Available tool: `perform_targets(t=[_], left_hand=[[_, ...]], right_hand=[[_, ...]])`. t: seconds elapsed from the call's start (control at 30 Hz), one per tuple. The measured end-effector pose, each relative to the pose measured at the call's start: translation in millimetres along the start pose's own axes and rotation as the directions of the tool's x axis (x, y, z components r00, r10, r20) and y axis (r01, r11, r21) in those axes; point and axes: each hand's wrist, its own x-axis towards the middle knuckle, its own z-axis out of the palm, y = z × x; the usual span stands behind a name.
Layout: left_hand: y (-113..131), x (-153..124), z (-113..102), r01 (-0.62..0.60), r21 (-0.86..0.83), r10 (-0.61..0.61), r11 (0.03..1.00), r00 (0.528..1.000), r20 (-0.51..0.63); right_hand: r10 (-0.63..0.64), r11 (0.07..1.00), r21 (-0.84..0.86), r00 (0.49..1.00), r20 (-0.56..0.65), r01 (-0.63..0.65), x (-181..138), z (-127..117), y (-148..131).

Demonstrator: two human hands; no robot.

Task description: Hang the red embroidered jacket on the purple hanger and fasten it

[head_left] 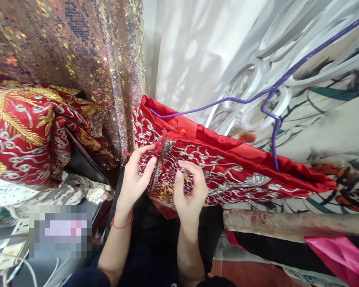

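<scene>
While the red embroidered garment is draped on a purple hanger across the centre of the frame, both hands are shown at its left end, just left of centre. The garment's long axis is seen to run from the upper left, near its collar edge, down to the lower right, where its red hem tapers to a point. The left hand is placed on the silver-thread embroidery, its thumb and forefinger drawn together on a small red tie or tassel that projects from the cloth just above and to the right of the fingertips. The right hand is set just beside it, lower and to the right, with the fingers curled inward against the fabric; whether cloth or thread is pinched between them cannot be told. The tassel is thus found nearer the left hand, up and to the right of it, while the bulk of the garment extends away to the right of both hands. A red string bracelet is worn on the left wrist. At the upper left a sequinned fabric is hung, and below it a second red and gold embroidered cloth is folded. A pink cloth is visible at the lower right.
</scene>
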Motion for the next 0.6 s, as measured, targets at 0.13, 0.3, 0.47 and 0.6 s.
perform_targets(t=[0.13,0.3,0.47,0.6], left_hand=[[1,7,3,0.004,-0.012,-0.005,1.0,1.0,-0.028],[-6,12,-3,0.054,-0.118,-0.056,0.992,0.998,-0.013],[-5,11,-4,-0.129,0.0,0.128,0.992,0.99,0.063],[1,-5,-2,-0.215,0.295,0.28,0.931,0.938,-0.202]], right_hand=[[0.045,0.997,-0.061,0.991,0.123,-0.037,13,17,3],[0.009,0.999,-0.054,0.997,0.078,-0.005,14,25,1],[0.033,0.996,0.075,0.989,0.146,-0.045,7,24,-11],[-0.005,1.0,-0.004,0.989,0.15,0.006,4,20,-20]])
